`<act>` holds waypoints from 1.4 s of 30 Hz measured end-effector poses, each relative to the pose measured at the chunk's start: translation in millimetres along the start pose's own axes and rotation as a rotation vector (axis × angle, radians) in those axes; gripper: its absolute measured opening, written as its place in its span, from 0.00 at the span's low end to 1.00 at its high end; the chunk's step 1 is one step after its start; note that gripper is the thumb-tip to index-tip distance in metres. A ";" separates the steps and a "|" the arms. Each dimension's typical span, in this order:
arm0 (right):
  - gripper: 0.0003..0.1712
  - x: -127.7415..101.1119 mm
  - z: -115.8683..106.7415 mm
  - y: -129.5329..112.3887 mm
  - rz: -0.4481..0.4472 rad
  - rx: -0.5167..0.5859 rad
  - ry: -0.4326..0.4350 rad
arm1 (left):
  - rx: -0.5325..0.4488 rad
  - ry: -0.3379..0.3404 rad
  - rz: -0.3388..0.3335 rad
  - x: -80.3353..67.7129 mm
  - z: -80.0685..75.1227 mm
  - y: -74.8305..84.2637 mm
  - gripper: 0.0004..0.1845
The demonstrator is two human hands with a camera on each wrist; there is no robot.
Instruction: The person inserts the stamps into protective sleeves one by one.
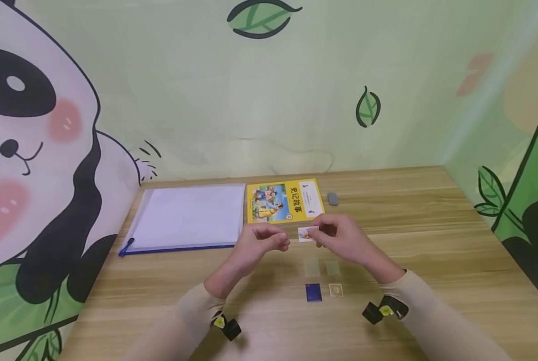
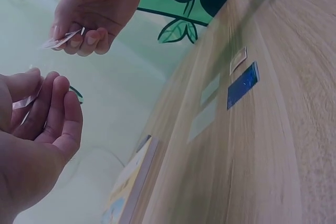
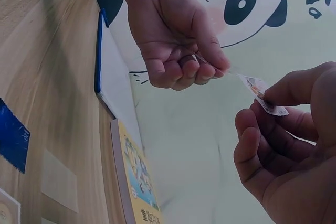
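Above the table my right hand (image 1: 343, 238) pinches a small white-edged picture stamp (image 1: 306, 234) between thumb and fingers. The stamp (image 3: 258, 92) shows orange and grey figures in the right wrist view. Facing it, my left hand (image 1: 261, 243) pinches a thin, see-through piece of film (image 2: 25, 102), mostly hidden by the fingers. On the table below lie a dark blue stamp (image 1: 313, 292) and a pale beige stamp (image 1: 336, 290). Two clear squares of film (image 1: 311, 267) lie just beyond them.
A white zip folder (image 1: 188, 215) with a blue edge lies at the back left of the wooden table (image 1: 409, 210). Beside it is a yellow book (image 1: 278, 201), with a grey eraser-like block (image 1: 332, 199) to its right. A painted wall (image 1: 296, 110) stands behind.
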State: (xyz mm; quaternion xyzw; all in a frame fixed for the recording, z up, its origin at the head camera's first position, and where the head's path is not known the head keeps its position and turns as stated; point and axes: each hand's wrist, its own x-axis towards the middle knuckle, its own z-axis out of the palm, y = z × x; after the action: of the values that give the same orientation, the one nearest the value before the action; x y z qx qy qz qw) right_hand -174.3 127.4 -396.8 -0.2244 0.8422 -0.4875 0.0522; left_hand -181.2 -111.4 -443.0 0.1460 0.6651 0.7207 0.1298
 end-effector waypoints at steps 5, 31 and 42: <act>0.08 0.0 -2.0 -3.0 -0.001 0.015 0.010 | -0.006 -0.001 0.020 -1.3 2.1 3.3 0.11; 0.06 -6.0 -8.6 -19.3 -0.037 0.026 0.067 | -0.068 -0.090 0.077 -6.5 7.9 14.5 0.08; 0.04 -10.3 -4.7 -24.1 -0.102 0.078 0.145 | -0.085 -0.121 0.077 -6.0 9.3 16.5 0.04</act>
State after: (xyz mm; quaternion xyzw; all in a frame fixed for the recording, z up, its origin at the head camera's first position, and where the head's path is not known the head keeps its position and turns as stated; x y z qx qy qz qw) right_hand -158.7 125.4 -375.3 -0.2288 0.8116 -0.5369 -0.0251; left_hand -172.0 -106.4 -426.2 0.2091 0.6189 0.7425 0.1482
